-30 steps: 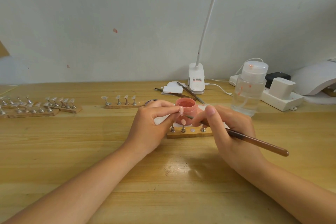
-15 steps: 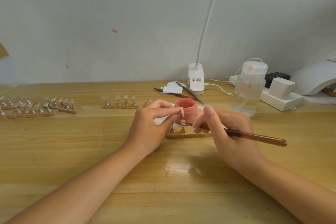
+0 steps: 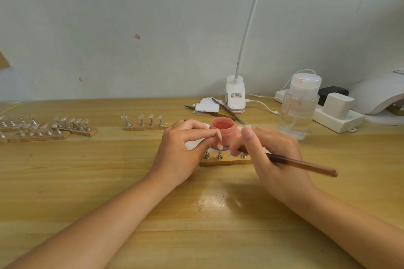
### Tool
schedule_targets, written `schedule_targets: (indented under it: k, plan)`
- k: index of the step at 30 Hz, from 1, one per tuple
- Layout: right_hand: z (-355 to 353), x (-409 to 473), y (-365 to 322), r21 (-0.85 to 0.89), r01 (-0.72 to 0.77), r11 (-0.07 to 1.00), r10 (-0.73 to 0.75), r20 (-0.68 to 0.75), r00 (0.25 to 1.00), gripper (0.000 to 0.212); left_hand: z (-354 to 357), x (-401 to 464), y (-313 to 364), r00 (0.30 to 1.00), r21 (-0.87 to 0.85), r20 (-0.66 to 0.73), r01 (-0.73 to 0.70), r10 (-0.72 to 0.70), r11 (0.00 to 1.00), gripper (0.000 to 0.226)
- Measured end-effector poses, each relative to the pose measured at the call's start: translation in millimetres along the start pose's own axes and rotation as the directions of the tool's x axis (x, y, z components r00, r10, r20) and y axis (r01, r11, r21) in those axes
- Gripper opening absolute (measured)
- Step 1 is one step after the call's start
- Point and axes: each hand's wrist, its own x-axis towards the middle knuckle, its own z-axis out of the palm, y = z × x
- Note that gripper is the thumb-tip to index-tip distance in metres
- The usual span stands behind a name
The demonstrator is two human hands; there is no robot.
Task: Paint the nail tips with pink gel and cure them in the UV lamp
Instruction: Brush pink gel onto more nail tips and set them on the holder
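Wooden desk (image 3: 87, 181): nail tip (image 3: 219, 136) pinched upright in left hand (image 3: 185, 148), just before gel jar (image 3: 222, 128); brush (image 3: 295, 162) gripped by right hand (image 3: 273, 155), bristles angled leftward at it, nearly touching.

Two bare forearms, no sleeves. Left hand (image 3: 181, 150) and right hand (image 3: 275, 159) without rings, watch or gloves. Short, unpainted fingernails.

One head-worn wide-angle view, looking forward and down from above the forearms. Left hand (image 3: 181, 150) and right hand (image 3: 271, 155) sit close, mid-frame; table (image 3: 109, 181) stretches beyond them to the wall (image 3: 153, 28).
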Motion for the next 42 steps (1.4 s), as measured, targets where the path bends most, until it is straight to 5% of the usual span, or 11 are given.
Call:
schedule_targets:
  k: [14,18,42]
  plan:
    - [1.1,1.0,0.5,0.011,-0.023,1.000,0.023,-0.011,1.000,0.046,0.9,0.1,-2.3,0.999,-0.044,-0.026,-0.025,0.024,0.999,0.023]
    - [0.1,-1.3,-0.7,0.175,-0.094,0.980,0.099,-0.018,0.995,0.050,0.5,0.1,-1.3,0.999,-0.061,-0.015,-0.051,0.051,0.997,0.016]
    - [0.1,-2.3,-0.3,0.120,-0.056,0.991,0.059,-0.023,0.998,0.052,-0.5,0.1,-0.3,1.000,-0.075,-0.010,-0.024,0.023,0.997,0.017]
